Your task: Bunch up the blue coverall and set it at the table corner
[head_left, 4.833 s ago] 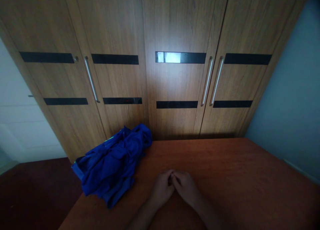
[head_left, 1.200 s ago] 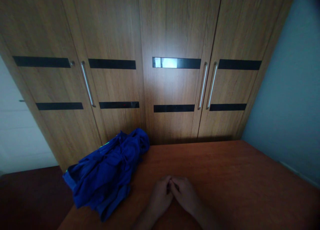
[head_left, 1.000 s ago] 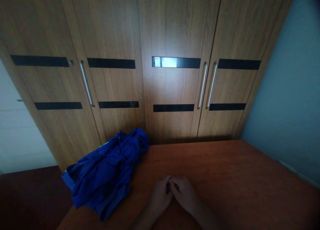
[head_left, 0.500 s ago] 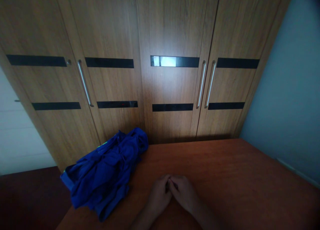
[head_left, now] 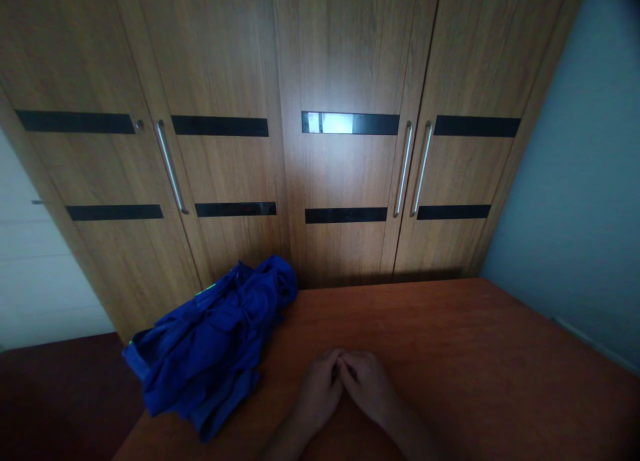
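My left hand (head_left: 323, 384) and my right hand (head_left: 369, 386) rest together on the reddish-brown wooden table (head_left: 400, 327), near its front. Both are closed, with fingers curled in and the fingertips and thumbs meeting in the middle. No object shows in either of them; the undersides of the fingers are hidden. To the left of my hands, and apart from them, a crumpled blue garment (head_left: 215, 341) lies in a heap on the table. Its kind cannot be made out; a small bright green strip shows at its upper edge.
Behind the table stands a wooden wardrobe (head_left: 345, 174) with shut doors, black inlay strips and long metal handles (head_left: 403, 171). A pale blue wall (head_left: 580, 181) bounds the right side. White drawers (head_left: 45, 274) and a dark red floor (head_left: 65, 394) lie to the left.
My hands and the blue garment stay where they were. The view shifts very slightly.
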Tool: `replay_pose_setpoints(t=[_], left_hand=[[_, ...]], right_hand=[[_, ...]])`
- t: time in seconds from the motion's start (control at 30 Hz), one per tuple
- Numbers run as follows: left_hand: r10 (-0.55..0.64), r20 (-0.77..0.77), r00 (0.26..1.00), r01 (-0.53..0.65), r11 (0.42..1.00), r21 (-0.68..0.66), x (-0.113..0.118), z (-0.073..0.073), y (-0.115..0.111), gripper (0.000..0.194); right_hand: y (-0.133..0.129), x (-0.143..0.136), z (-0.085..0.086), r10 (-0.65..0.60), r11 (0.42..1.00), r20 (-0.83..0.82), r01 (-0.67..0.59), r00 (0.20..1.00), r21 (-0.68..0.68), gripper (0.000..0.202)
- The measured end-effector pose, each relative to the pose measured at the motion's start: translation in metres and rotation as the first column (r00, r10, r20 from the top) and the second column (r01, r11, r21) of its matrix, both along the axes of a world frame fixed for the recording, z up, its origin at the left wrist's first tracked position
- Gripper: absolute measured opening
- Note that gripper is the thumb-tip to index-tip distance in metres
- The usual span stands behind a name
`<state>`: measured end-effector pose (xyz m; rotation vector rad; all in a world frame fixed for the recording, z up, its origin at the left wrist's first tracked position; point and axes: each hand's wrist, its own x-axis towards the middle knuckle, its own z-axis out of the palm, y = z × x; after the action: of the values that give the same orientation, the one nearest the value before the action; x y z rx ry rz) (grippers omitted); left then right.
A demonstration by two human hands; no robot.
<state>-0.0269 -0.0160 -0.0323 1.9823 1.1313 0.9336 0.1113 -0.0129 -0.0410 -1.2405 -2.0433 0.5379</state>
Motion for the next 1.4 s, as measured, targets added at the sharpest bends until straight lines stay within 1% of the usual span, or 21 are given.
replay_pose_setpoints(t=[0.27, 0.53, 0.73, 0.9, 1.03, 1.13, 1.27, 1.4], left_hand=[[0.009, -0.001, 1.0, -0.009, 1.0, -0.001, 0.0001, -0.0011, 0.0009, 0.028], [0.015, -0.036, 0.999, -0.015, 1.0, 0.001, -0.0006, -0.0008, 0.0015, 0.029], [-0.009, 0.015, 1.0, 0.009, 1.0, 0.0, 0.0001, -0.0034, 0.0012, 0.027], [-0.003, 0.007, 1.0, 0.003, 1.0, 0.006, -0.0006, -0.0041, 0.0014, 0.025], [0.008, 0.001, 1.0, -0.008, 1.0, 0.008, -0.0007, -0.003, 0.0007, 0.024], [-0.006, -0.001, 1.0, 0.006, 1.0, 0.002, -0.0003, -0.0008, 0.0002, 0.026], [-0.001, -0.01, 1.0, 0.001, 1.0, 0.003, 0.0001, 0.002, 0.0001, 0.027], [0.012, -0.028, 1.0, -0.013, 1.0, -0.004, -0.0001, 0.0017, 0.0001, 0.027]], right_hand=[[-0.0002, -0.0009, -0.0002, -0.011, 1.0, 0.023, 0.011, 1.0, -0.01, 0.028], [-0.0015, -0.0003, 0.0017, -0.014, 1.0, 0.016, 0.014, 1.0, -0.009, 0.027], [-0.0009, -0.0002, 0.0001, -0.013, 1.0, 0.028, 0.013, 1.0, 0.016, 0.027], [-0.0014, 0.0003, 0.0012, -0.014, 1.0, 0.033, 0.013, 0.999, 0.013, 0.027], [-0.0025, 0.0003, 0.003, -0.014, 1.0, 0.042, 0.014, 0.999, 0.004, 0.029], [-0.0026, -0.0001, 0.0033, -0.017, 1.0, 0.039, 0.017, 0.999, 0.001, 0.028], [-0.0019, -0.0003, 0.0024, -0.012, 1.0, 0.044, 0.012, 0.999, 0.006, 0.028], [-0.0014, -0.0002, 0.0009, -0.007, 1.0, 0.042, 0.007, 0.999, -0.002, 0.027]])
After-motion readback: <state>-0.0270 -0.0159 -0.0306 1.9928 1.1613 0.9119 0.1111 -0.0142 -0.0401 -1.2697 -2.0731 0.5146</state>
